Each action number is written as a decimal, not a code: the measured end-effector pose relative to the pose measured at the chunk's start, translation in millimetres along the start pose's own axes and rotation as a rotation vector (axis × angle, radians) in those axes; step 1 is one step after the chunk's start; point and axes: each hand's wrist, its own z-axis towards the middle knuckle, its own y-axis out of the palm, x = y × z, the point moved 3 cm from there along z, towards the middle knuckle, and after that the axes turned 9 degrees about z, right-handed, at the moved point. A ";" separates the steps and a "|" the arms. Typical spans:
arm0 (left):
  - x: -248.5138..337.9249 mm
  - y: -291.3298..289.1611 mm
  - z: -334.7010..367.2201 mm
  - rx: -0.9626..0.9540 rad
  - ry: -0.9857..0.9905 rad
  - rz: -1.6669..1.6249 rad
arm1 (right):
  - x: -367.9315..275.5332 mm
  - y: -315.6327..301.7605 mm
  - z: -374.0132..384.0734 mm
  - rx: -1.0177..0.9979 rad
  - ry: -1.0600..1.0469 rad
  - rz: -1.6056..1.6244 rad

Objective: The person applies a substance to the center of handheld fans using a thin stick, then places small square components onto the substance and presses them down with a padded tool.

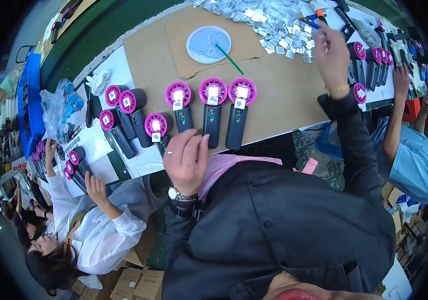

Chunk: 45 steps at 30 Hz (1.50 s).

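Left hand (186, 160): loosely curled by the handheld fans (211, 122), mid-frame; grip, we can't tell.
Right hand (331, 47): blurred, fingers bent, near silver squares (284, 40), upper right; we can't tell its hold.
Reach: probably we're fetching parts, which calls for a light pinch.
Fans: pink rims, dark handles, white-patched hubs.

Shirt (224, 245): black or nearly so, long-sleeved
Buttons (268, 225): round, dark, spaced in a row down the front
Collar (329, 280): folded, of the same dark cloth
Ring (169, 152): slim, silvery, on a finger of the left hand (186, 160)
Watch (174, 193): worn on the left, pale dial, metal-link band
Strap (181, 210): black, around the left sleeve's end
Bracelet (341, 89): gold-toned, worn on the right
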 end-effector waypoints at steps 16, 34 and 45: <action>23.1 22.7 5.4 -0.137 0.102 -0.048 | -126.5 15.3 -80.3 -0.778 0.498 0.897; 19.4 42.5 71.6 -0.267 0.073 -0.057 | -178.9 1.2 -69.9 -0.330 -0.390 0.464; 14.1 52.1 79.6 -0.310 0.113 -0.087 | -179.0 7.5 -60.1 -0.376 -0.436 0.327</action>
